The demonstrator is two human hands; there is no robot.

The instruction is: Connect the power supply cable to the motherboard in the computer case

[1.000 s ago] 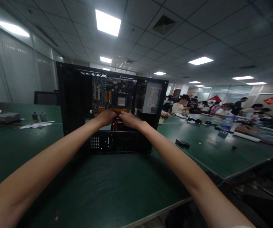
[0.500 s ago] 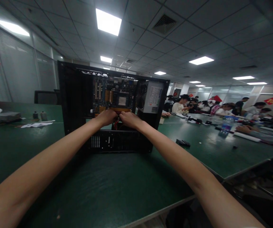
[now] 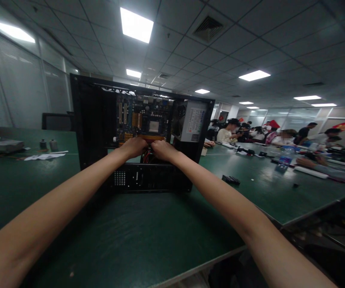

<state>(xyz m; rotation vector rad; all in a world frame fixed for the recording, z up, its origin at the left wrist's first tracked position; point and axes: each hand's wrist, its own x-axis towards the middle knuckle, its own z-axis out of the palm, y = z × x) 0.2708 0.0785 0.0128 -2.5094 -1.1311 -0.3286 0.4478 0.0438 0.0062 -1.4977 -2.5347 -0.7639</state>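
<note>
A black computer case (image 3: 93,120) stands upright on the green table, its open side facing me. Inside it are a motherboard (image 3: 142,110) with a bare square metal processor (image 3: 153,127) and, at the right, a power supply (image 3: 192,120). My left hand (image 3: 135,147) and my right hand (image 3: 163,150) are side by side at the motherboard's lower edge, by the orange memory slots (image 3: 156,138). Both have their fingers bent and closed; what they grip is hidden behind them. Red and dark cables (image 3: 146,156) hang between and below the hands.
On the green table (image 3: 148,232) at the left are a grey metal box (image 3: 7,146), two small bottles (image 3: 53,145) and white paper (image 3: 45,156). A black object (image 3: 231,180) and a plastic bottle (image 3: 286,156) are to the right. Several people sit farther back.
The view has shifted very slightly. Both hands stay at the same spot by the memory slots, fingers still closed; slightly more of the cables shows between them.
</note>
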